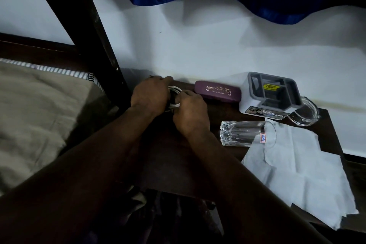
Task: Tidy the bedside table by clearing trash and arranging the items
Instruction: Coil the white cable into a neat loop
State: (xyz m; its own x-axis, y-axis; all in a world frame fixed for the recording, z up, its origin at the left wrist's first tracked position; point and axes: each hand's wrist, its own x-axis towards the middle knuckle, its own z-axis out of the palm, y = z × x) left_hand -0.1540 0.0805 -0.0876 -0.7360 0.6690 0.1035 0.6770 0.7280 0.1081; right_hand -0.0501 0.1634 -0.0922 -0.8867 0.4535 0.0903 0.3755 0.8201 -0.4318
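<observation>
Both left hand [150,95] and right hand [190,114] clasp a cable coil [175,89], likely limp, left of the spectacle case [217,90]; grasp across loops.

Purple case [217,91], back edge of table [168,156]: "PRINCE OPTICALS". White organiser [245,103] front: "OPEL". Glass [243,133] sticker [263,138]: handwritten "169".

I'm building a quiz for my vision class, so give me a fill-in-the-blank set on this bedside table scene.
The left hand and right hand hold a coiled cable whose colour is ___.
The tall glass lies on its ___.
On the spectacle case, the word printed before OPTICALS is ___.
Missing words: white; side; PRINCE.
</observation>
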